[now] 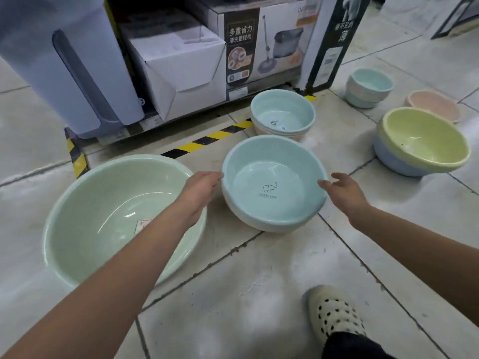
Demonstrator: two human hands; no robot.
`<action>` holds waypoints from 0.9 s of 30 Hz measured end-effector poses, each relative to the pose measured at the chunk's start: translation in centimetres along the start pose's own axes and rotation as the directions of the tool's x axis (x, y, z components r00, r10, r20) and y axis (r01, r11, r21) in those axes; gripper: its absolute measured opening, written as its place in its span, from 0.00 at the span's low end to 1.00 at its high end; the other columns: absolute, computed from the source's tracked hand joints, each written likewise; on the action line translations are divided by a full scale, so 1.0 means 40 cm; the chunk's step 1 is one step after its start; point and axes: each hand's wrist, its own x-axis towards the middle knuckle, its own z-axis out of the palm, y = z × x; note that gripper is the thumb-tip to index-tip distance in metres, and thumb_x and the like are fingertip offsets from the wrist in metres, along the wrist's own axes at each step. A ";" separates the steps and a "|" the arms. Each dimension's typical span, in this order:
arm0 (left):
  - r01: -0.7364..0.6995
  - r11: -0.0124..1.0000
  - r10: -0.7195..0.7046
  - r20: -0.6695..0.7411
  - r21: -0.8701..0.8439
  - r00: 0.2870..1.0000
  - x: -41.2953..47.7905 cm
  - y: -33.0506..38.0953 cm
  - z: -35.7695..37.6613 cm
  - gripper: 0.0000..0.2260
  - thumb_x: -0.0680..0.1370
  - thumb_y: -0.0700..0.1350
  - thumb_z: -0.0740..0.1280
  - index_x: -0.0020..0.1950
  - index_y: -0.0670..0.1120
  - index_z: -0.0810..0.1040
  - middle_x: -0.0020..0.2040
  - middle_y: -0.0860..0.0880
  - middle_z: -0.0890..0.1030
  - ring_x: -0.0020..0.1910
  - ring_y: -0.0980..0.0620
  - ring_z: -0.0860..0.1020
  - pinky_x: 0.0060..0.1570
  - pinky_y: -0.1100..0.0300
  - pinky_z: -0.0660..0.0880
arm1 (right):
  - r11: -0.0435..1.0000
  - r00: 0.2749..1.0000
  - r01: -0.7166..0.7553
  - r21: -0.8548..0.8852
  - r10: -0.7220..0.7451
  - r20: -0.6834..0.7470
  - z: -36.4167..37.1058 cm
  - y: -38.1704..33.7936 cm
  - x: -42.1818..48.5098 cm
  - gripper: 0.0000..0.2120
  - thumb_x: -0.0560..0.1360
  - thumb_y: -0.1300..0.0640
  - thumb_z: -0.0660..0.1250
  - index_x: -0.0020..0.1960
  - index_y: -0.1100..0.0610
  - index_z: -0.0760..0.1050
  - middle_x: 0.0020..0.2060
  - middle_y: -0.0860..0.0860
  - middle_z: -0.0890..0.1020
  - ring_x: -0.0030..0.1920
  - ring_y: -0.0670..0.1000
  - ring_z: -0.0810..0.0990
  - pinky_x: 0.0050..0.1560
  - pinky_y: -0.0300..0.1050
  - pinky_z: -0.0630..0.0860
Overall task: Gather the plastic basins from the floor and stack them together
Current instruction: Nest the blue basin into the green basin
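Head view down onto a pale tiled floor (pixel 259 281) dotted with basins. Dead centre, between both forearms: a pale blue round plastic basin (pixel 274 187) with a small elephant mark on its bottom, seated in a whitish basin (pixel 248 218) beneath it, the pair resting on the floor.

Left hand (pixel 201 189) at the left rim, fingers extended and touching it, not wrapped round. Right hand (pixel 342 189) spread wide, fingertips just beside the right rim; contact there too close to call. No closed grip on either side.

Judged light, thin-walled and smooth, so somewhat slippery, and likely to flex if squeezed from one side only. Best taken at opposite points of the rolled rim, fingers under the lip, thumbs on top, lifting the nested pair as one.

Empty inside. Likewise empty, bar a paper label on its bottom: a large pale green round plastic basin (pixel 124 218) at left. Behind, a second pale blue basin (pixel 282 112) nested in cream ones, holding a few small shiny specks, too small to name. Off right, a yellow-green basin (pixel 422 141) tilted in a blue-grey one (pixel 396 161); beyond, a small blue-and-white stack (pixel 369 86) and a pink basin (pixel 432 104).
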 end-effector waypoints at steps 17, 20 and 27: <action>-0.083 0.956 0.002 -0.278 -0.281 0.960 0.181 -0.218 0.224 0.30 0.63 0.33 0.61 0.64 0.50 0.77 0.56 0.45 0.83 0.56 0.44 0.82 0.52 0.48 0.80 | 0.926 0.962 -0.119 0.358 0.018 0.274 0.102 0.146 0.384 0.28 0.70 0.72 0.59 0.64 0.50 0.75 0.51 0.51 0.83 0.49 0.60 0.81 0.48 0.54 0.80; -0.064 0.943 -0.042 -0.306 -0.328 0.951 0.176 -0.212 0.232 0.28 0.63 0.34 0.61 0.63 0.48 0.77 0.52 0.47 0.83 0.51 0.47 0.82 0.46 0.52 0.81 | 0.918 0.960 -0.121 0.377 0.013 0.278 0.100 0.141 0.379 0.29 0.70 0.73 0.59 0.66 0.52 0.75 0.52 0.50 0.83 0.51 0.58 0.81 0.48 0.53 0.80; -0.034 0.936 -0.111 -0.384 -0.350 0.917 0.173 -0.228 0.246 0.27 0.62 0.36 0.62 0.62 0.43 0.76 0.52 0.42 0.83 0.47 0.44 0.81 0.44 0.52 0.79 | 0.871 0.957 -0.154 0.466 0.015 0.288 0.098 0.127 0.360 0.29 0.68 0.73 0.56 0.62 0.52 0.77 0.48 0.51 0.83 0.44 0.55 0.81 0.41 0.48 0.81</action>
